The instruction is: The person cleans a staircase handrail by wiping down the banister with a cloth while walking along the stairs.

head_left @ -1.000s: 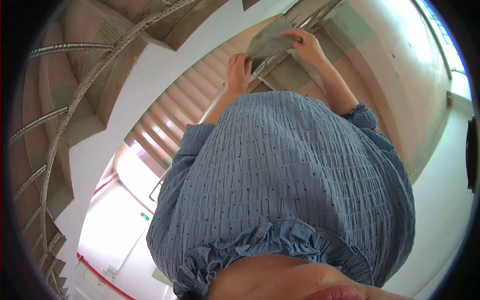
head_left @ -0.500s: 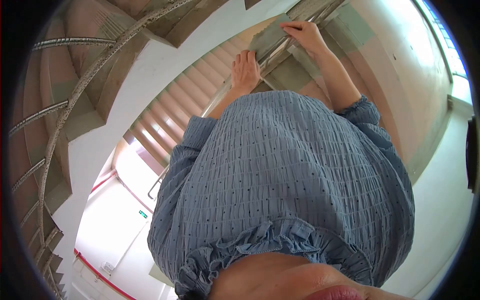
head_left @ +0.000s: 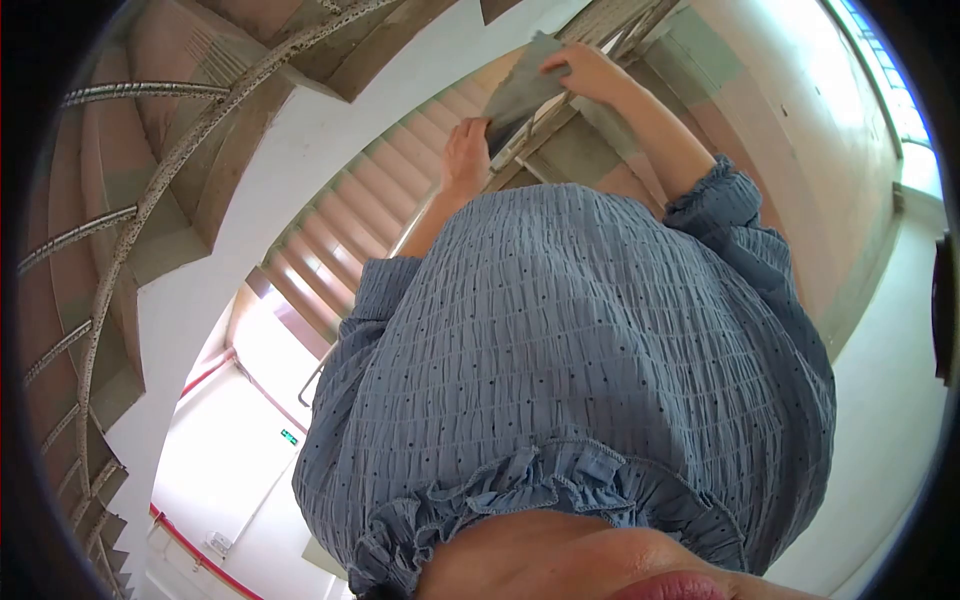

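A grey cloth [head_left: 524,92] with a zigzag-cut edge is stretched between my two hands, at the top of the head view. My left hand [head_left: 466,158] has its fingers closed on the lower left end of the cloth. Up and to the right, my right hand [head_left: 590,74] pinches the other end between thumb and fingers. Just beyond and below the cloth runs a metal handrail [head_left: 532,138], partly covered by it. Whether the cloth touches the rail I cannot tell.
A flight of stairs [head_left: 345,215] lies beyond my left arm. Another railing with metal bars [head_left: 150,190] curves along the left. A green sign [head_left: 289,436] and a red pipe [head_left: 205,560] are at lower left. A window [head_left: 885,65] is at upper right.
Both hands have shifted left with the cloth, my left hand also a little down. The cloth's angle has changed, and more of its far corner stands out above my right hand.
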{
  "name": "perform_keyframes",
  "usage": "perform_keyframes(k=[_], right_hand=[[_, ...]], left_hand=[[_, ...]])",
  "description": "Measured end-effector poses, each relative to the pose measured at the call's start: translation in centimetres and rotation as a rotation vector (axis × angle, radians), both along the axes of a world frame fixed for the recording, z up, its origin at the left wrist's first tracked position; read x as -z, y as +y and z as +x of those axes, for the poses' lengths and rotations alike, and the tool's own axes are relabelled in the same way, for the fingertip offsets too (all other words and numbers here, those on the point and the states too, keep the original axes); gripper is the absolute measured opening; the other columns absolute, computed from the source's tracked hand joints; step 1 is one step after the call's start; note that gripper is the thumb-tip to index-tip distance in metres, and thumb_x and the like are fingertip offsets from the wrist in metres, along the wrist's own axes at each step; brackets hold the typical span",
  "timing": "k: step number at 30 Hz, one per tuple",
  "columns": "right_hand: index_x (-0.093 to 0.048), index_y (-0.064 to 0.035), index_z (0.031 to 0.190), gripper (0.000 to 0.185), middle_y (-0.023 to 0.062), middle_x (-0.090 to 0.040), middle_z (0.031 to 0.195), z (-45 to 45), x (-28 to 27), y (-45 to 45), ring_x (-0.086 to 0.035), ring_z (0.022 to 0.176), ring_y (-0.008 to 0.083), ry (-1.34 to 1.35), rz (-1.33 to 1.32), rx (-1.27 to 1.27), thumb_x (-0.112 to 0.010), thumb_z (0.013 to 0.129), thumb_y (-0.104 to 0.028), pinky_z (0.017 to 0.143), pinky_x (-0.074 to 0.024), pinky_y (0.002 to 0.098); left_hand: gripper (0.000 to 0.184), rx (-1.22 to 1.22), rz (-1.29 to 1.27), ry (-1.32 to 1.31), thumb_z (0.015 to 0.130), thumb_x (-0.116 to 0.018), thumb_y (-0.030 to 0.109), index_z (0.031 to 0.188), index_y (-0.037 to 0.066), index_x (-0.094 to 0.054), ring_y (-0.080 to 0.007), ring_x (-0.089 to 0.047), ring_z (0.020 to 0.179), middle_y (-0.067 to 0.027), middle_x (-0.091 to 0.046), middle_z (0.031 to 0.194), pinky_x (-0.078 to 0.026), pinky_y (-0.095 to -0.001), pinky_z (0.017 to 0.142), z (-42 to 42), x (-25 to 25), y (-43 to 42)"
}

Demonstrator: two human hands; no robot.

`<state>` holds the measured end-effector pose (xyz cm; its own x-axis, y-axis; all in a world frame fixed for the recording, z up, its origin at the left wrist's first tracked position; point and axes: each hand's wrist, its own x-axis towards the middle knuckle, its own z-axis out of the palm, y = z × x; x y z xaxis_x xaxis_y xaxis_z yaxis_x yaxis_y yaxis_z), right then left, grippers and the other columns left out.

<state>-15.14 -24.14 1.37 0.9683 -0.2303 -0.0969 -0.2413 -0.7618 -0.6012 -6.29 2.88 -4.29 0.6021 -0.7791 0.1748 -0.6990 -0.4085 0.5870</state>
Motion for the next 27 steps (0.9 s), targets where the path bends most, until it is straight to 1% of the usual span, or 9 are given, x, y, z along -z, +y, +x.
perform_keyframes(k=[7, 8, 10, 12, 14, 17, 23, 25, 27], right_hand=[[-0.074, -0.0064, 0.109, 0.034, 0.0161, -0.072, 0.11, -0.3, 0.2, -3.9, -0.066, 0.106, 0.0332, 0.014, -0.137, 0.043, -0.066, 0.076, -0.006, 0.096, -0.0514, 0.0416], [-0.074, -0.0058, 0.109, 0.033, 0.0157, -0.072, 0.111, -0.2, -0.2, -3.6, -0.066, 0.106, 0.0331, 0.027, -0.091, 0.115, -0.067, 0.077, -0.008, 0.095, -0.0517, 0.0415], [-0.074, -0.0053, 0.109, 0.032, 0.0153, -0.072, 0.111, 0.1, -1.4, -2.7, -0.067, 0.105, 0.0331, 0.039, -0.045, 0.186, -0.067, 0.078, -0.009, 0.095, -0.0519, 0.0414], [-0.074, -0.0063, 0.11, 0.032, 0.0153, -0.072, 0.112, 0.4, -2.2, -2.2, -0.068, 0.105, 0.0333, 0.067, 0.076, 0.276, -0.068, 0.079, -0.01, 0.093, -0.0526, 0.0408], [-0.075, -0.0076, 0.109, 0.032, 0.0156, -0.072, 0.11, 0.0, -2.6, -2.0, -0.068, 0.102, 0.0336, 0.019, 0.004, 0.24, -0.066, 0.078, -0.009, 0.092, -0.0536, 0.0416], [-0.075, -0.0084, 0.108, 0.033, 0.0159, -0.072, 0.109, -0.9, -2.1, -2.1, -0.069, 0.1, 0.0333, -0.045, -0.043, 0.21, -0.064, 0.077, -0.01, 0.09, -0.0545, 0.0422], [-0.073, -0.0081, 0.111, 0.032, 0.0166, -0.072, 0.109, 1.1, -3.4, -0.9, -0.069, 0.1, 0.0333, -0.093, -0.024, 0.242, -0.065, 0.08, -0.011, 0.09, -0.0543, 0.0434], [-0.072, -0.0084, 0.112, 0.033, 0.0174, -0.071, 0.109, 1.5, -3.1, -1.3, -0.068, 0.1, 0.0345, -0.139, -0.04, 0.226, -0.064, 0.081, -0.01, 0.09, -0.054, 0.0445], [-0.072, -0.0105, 0.114, 0.029, 0.0189, -0.071, 0.109, 2.1, -2.6, -2.8, -0.067, 0.101, 0.0369, -0.105, -0.032, 0.24, -0.064, 0.085, -0.012, 0.09, -0.0529, 0.0429]], left_hand=[[0.033, 0.025, -0.036, 0.159, 0.079, -0.063, 0.003, 0.112, 0.009, -0.065, -0.0367, -0.061, 0.105, -0.0141, -0.062, 0.112, -0.051, -0.0446, 0.089, 0.8, 0.0, -3.7], [0.033, 0.025, -0.037, 0.159, 0.079, -0.063, 0.003, 0.112, 0.009, -0.065, -0.0367, -0.061, 0.105, -0.0141, -0.062, 0.112, -0.051, -0.0446, 0.089, 0.9, 0.0, -3.5], [0.035, -0.02, -0.065, 0.358, 0.077, -0.067, 0.005, 0.112, 0.008, -0.066, -0.0378, -0.061, 0.107, -0.0157, -0.062, 0.112, -0.05, -0.0454, 0.091, 1.2, 0.4, -3.0], [0.035, -0.054, -0.076, 0.386, 0.077, -0.069, 0.006, 0.112, 0.008, -0.066, -0.0381, -0.061, 0.107, -0.0166, -0.062, 0.113, -0.05, -0.0454, 0.091, 1.3, 0.7, -2.9], [0.036, -0.088, -0.087, 0.415, 0.076, -0.07, 0.006, 0.112, 0.008, -0.067, -0.0385, -0.061, 0.107, -0.0174, -0.062, 0.113, -0.05, -0.0454, 0.091, 1.6, 0.7, -3.0], [0.035, -0.072, -0.021, 0.351, 0.077, -0.07, 0.006, 0.112, 0.009, -0.067, -0.0378, -0.061, 0.107, -0.0155, -0.063, 0.113, -0.05, -0.0451, 0.09, 2.0, 0.6, -3.5], [0.029, -0.052, -0.011, 0.256, 0.077, -0.068, 0.003, 0.105, 0.012, -0.071, -0.0371, -0.062, 0.102, -0.011, -0.066, 0.099, -0.05, -0.0466, 0.085, 2.6, 0.1, -3.9], [0.026, -0.107, -0.093, -0.021, 0.078, -0.067, 0.002, 0.101, 0.012, -0.071, -0.0368, -0.061, 0.097, -0.012, -0.065, 0.093, -0.049, -0.048, 0.083, 2.4, -0.6, -3.8], [0.027, -0.071, -0.092, -0.051, 0.08, -0.066, 0.003, 0.105, 0.011, -0.07, -0.0364, -0.061, 0.098, -0.0126, -0.065, 0.096, -0.049, -0.0468, 0.083, 2.7, -1.3, -5.0]])
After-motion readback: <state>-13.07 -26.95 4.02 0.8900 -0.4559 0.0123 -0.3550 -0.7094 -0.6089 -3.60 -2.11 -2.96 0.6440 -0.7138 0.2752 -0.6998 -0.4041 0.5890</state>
